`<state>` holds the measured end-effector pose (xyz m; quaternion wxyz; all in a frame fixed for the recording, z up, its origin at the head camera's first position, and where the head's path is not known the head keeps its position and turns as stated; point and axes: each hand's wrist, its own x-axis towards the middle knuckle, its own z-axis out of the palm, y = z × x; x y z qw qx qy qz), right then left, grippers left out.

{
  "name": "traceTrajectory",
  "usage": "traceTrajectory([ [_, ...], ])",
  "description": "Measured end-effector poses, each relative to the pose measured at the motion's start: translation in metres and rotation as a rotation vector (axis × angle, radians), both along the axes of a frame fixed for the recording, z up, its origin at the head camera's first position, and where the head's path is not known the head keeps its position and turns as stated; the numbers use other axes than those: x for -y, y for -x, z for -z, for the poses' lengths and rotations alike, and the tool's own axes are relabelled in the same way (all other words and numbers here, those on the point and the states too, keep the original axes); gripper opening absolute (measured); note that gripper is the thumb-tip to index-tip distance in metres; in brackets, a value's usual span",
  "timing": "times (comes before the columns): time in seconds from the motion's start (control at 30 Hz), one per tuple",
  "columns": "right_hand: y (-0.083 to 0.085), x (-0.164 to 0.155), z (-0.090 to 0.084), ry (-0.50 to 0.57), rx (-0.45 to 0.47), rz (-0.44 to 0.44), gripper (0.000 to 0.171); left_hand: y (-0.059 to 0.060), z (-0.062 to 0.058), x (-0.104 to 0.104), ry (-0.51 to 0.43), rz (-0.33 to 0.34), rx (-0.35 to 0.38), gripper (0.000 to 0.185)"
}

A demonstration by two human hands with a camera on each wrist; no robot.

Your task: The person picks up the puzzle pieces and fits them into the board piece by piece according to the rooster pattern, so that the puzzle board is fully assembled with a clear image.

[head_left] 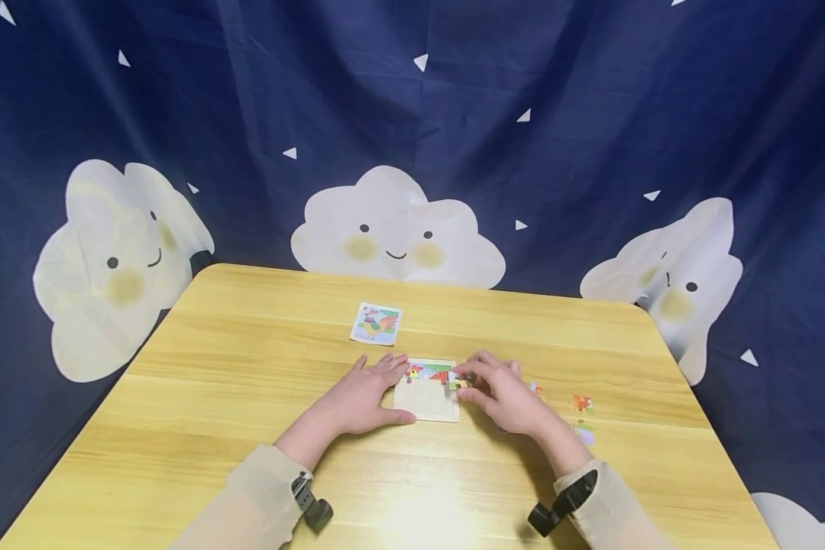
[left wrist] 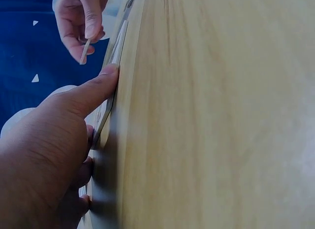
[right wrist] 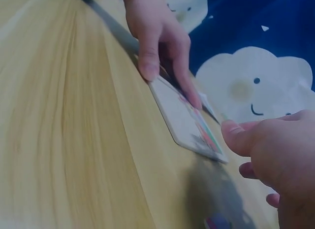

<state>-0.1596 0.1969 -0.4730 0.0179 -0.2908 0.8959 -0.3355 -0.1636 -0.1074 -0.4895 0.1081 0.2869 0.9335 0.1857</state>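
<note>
A square puzzle board (head_left: 426, 403) lies on the table, its upper strip filled with colourful pieces and its lower part bare. My left hand (head_left: 367, 397) rests along the board's left side, fingers spread, the thumb touching the near edge and the index finger the far part. Between thumb and fingers of my right hand (head_left: 502, 393) is a puzzle piece (head_left: 459, 380), pinched above the board's right edge. The left wrist view shows that puzzle piece (left wrist: 84, 51) edge-on, raised off the board. In the right wrist view, my right hand (right wrist: 275, 145) mostly hides the piece.
Loose puzzle pieces (head_left: 581, 403) lie on the table to the right, some partly behind my right hand. A square picture card (head_left: 376, 323) with a colourful bird lies beyond the board. The wooden table (head_left: 247, 336) ends at a dark blue cloth (head_left: 357, 92) with clouds.
</note>
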Motion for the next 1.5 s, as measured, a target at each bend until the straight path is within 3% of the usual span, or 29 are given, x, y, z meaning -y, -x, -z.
traceTrajectory([
  [0.83, 0.007, 0.065, 0.014, -0.032, -0.068, -0.037, 0.031, 0.002, -0.002, 0.001, -0.014, 0.001, 0.002, 0.104],
  [1.5, 0.01, 0.078, 0.027, -0.063, -0.137, -0.006, 0.032, 0.001, 0.0, 0.001, -0.005, 0.014, -0.003, 0.103],
])
